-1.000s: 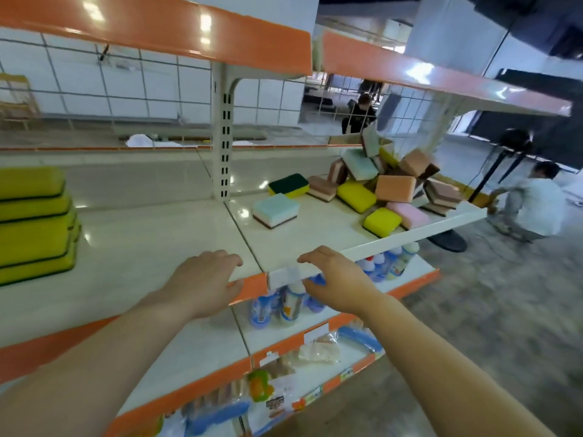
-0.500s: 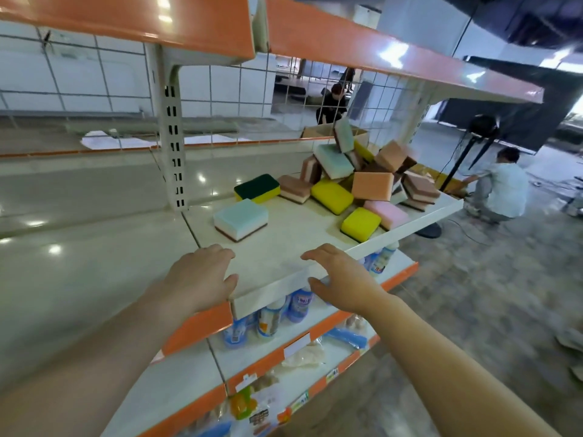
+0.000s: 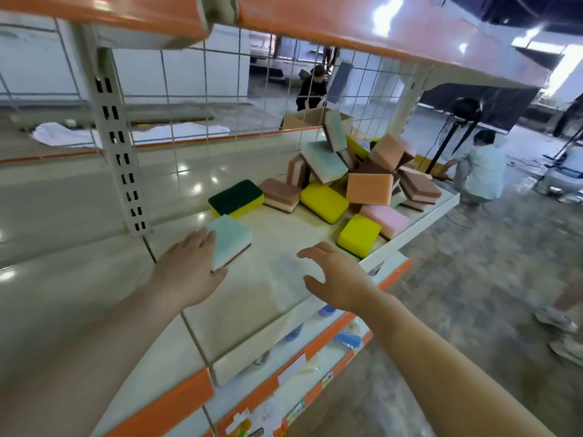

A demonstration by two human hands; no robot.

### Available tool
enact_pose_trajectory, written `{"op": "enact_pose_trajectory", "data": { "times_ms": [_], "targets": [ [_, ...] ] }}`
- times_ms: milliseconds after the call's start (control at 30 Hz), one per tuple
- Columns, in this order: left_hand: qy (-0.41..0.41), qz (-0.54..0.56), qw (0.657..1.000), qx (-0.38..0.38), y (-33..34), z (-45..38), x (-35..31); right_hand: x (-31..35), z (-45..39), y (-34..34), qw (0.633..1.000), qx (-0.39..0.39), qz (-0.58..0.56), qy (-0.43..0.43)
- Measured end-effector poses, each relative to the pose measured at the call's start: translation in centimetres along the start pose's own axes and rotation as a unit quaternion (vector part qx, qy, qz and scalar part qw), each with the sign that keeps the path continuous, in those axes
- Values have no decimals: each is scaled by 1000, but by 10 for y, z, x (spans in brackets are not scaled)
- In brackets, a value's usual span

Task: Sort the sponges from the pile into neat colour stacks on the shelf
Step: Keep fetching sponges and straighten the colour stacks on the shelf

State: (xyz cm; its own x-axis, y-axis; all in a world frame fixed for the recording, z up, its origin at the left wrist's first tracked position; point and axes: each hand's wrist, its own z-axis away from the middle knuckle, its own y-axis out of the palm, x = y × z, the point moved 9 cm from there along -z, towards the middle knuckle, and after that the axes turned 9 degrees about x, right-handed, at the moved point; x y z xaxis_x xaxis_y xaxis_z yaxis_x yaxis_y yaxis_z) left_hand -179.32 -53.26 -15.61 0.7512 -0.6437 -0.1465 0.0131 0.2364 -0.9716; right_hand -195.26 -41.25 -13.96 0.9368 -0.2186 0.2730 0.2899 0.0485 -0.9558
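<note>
A mint-green sponge with a brown underside (image 3: 232, 239) lies alone on the cream shelf (image 3: 280, 244). My left hand (image 3: 189, 269) grips it, fingers on its left edge and thumb against its front. My right hand (image 3: 337, 279) hovers over the shelf's front with fingers spread and nothing in it. The pile sits at the shelf's right end. It holds an orange sponge (image 3: 369, 187), two yellow sponges (image 3: 358, 234) (image 3: 325, 201), a pink one (image 3: 386, 219), brown-and-cream ones (image 3: 280, 193) and more mint ones (image 3: 326, 160). A dark-green-topped yellow sponge (image 3: 235, 197) lies left of the pile.
A slotted upright post (image 3: 116, 146) divides the shelf bays, and an orange-edged shelf (image 3: 347, 23) hangs overhead. Lower shelves hold bottles (image 3: 293, 334) and packets. One person crouches at the right (image 3: 482, 171), another behind the wire grid (image 3: 312, 86). Someone's shoes (image 3: 555, 320) are on the floor.
My view swung right and the stack of yellow sponges left the frame. Both hands left the shelf's front edge; the left one reached forward onto the mint-green sponge, the right one lifted and spread.
</note>
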Motion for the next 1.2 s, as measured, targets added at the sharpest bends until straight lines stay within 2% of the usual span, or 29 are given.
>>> {"op": "enact_pose_trajectory", "data": {
  "times_ms": [267, 533, 767, 1000, 1200],
  "targets": [
    [-35, -26, 998, 44, 13, -39, 10, -33, -14, -8, 1000, -10, -6, 28],
    [-74, -5, 997, -19, 4, -51, -1, -65, -21, -13, 999, -7, 1, 39],
    [-81, 21, 996, -25, 3, -53, -44, -86, -27, -21, 1000, 5, 19, 18],
    [-66, 95, 991, -68, -13, -68, -98, -129, -21, -33, 999, 17, 23, 24],
    [-38, 96, 990, -93, -24, -84, -142, -169, -19, -47, 1000, 5, 21, 23]
  ]
}}
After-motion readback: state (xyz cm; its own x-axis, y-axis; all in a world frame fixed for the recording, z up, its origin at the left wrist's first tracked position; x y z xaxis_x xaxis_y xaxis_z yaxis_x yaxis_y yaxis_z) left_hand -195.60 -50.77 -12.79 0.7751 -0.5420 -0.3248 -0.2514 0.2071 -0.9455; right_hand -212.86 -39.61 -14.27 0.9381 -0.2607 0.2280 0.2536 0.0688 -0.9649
